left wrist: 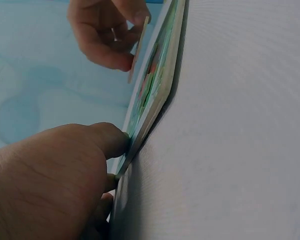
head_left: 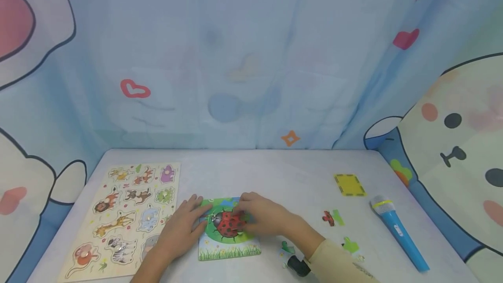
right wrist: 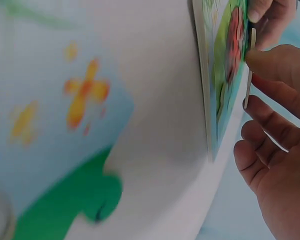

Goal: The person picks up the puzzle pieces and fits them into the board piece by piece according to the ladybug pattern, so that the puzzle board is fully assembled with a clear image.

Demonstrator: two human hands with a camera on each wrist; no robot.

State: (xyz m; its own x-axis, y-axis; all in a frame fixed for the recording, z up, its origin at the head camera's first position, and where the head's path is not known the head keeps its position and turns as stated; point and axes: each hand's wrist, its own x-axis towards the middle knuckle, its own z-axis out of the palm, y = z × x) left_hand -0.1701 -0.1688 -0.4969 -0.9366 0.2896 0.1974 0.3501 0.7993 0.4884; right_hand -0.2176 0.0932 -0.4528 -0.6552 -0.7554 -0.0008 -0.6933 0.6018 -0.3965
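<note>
A ladybug jigsaw puzzle (head_left: 229,253) lies on the table in front of the person, with grass and flowers printed along its near edge. The left hand (head_left: 182,228) rests at its left side; in the left wrist view the thumb (left wrist: 112,140) touches the board's edge. Over the puzzle's right part, the right hand (head_left: 261,215) pinches a thin puzzle piece (right wrist: 248,90) between thumb and fingers. The piece appears edge-on just above the board in both wrist views, so its printed face is hidden. Part of the ladybug is covered by the right hand in the head view.
Loose puzzle pieces (head_left: 349,245) lie to the right, some beside the right forearm. Farther right are a yellow square frame (head_left: 350,185) and a blue toy microphone (head_left: 404,239). A wooden animal peg puzzle (head_left: 90,226) occupies the left side. A printed curtain (head_left: 251,56) hangs behind the table.
</note>
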